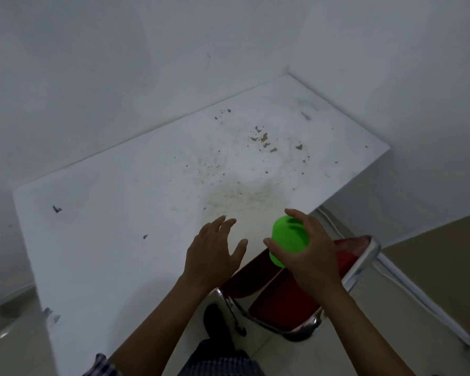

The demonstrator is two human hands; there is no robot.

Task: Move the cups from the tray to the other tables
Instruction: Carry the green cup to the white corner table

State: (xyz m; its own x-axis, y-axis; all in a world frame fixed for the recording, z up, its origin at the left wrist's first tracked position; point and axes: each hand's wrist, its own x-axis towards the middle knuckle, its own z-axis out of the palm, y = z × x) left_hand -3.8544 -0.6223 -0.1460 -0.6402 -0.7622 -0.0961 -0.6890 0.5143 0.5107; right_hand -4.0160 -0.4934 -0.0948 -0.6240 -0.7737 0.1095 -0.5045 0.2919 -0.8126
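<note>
White stained table (147, 213) set in a corner w/ plain white walls (120, 63). Red chair w/ chrome frame (296, 294) tucked at its near edge. Pale tile floor (11, 343); dim light.

The rounded plastic cup (288, 240) is bright green all over, with no print on it. The flat rectangular table top (125, 213) is white, flecked with brown and dark grey stains, and the walls (120, 63) are plain white. The chrome-framed chair (282, 294) has deep red cushions, and the trousers (217, 362) show a dark check.
</note>
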